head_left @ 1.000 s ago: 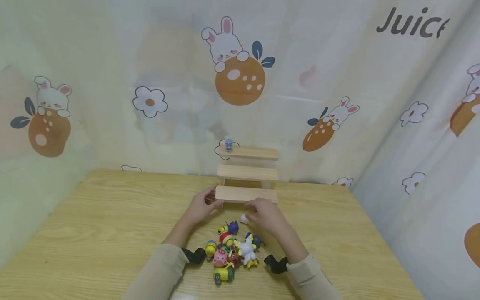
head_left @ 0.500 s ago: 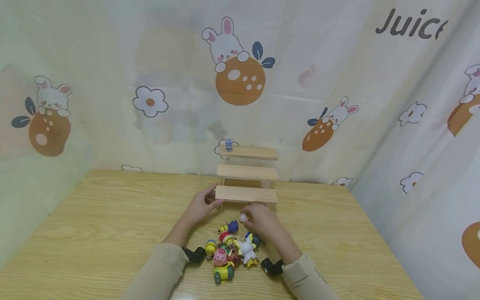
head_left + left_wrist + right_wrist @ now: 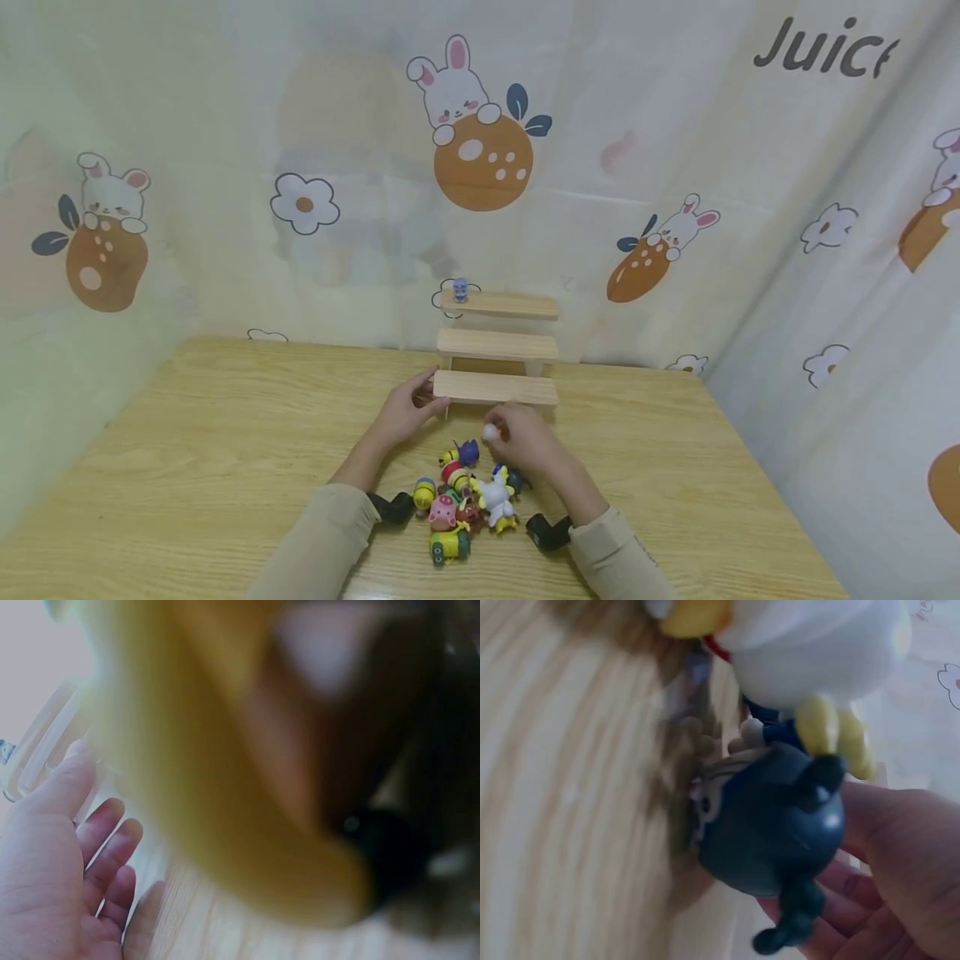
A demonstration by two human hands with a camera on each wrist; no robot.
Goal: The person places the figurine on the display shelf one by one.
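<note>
White toy (image 3: 490,432) — small, rounded, in fingers (image 3: 498,415)

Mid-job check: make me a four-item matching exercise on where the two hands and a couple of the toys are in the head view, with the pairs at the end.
Column one
1. Left hand
2. Right hand
3. Small blue toy
4. Pink pig-faced toy

Column two
A. On the top step, toward its left end
B. Among the other toys clustered on the table
C. At the left end of the lowest step
D. Fingertips at the small white toy

Pairs: 1-C, 2-D, 3-A, 4-B
</note>
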